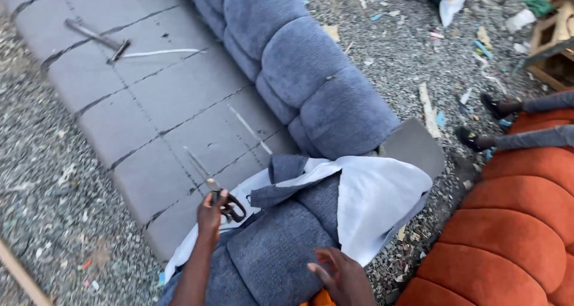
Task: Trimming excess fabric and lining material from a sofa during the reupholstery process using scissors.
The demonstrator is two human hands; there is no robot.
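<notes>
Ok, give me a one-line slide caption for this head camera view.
Left hand holding scissors over blue upholstery fabric, right hand beside it, grey foam sheet on gravel.

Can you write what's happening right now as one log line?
left hand: grips scissors, blades up | right hand: open above blue cushion | white cloth: folded back | grey foam: beside

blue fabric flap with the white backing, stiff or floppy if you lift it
Probably floppy: the blue fabric flap already folds back over the padded blue cushion, showing its white underside in soft creases. Likely light for its size, being a thin sheet. The left hand holding scissors suggests it cuts easily; the right hand hovers nearby.
</notes>
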